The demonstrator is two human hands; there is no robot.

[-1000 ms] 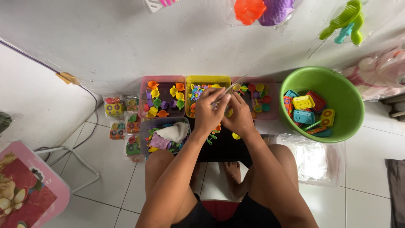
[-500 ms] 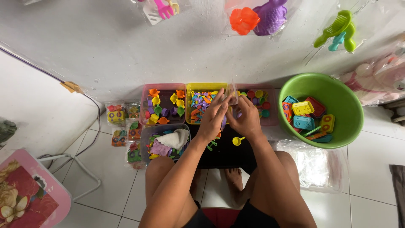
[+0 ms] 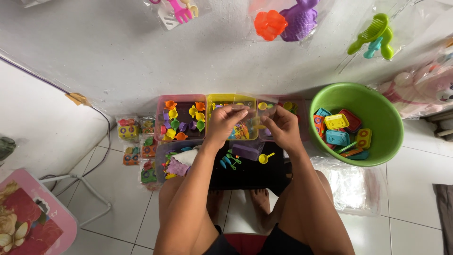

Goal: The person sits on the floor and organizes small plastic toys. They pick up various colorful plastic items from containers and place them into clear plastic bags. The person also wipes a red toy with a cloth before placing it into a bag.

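Green basin [image 3: 377,101] with yellow, red and blue moulds; pink tray [image 3: 163,101], yellow tray [image 3: 222,97]; pink stool [image 3: 28,222] with butterfly print; white floor tiles [image 3: 415,198]

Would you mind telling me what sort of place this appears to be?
Probably a home floor used for packing small toys: white floor tiles, a round green plastic basin of toy pieces, and bagged plastic toys hanging on the white wall.
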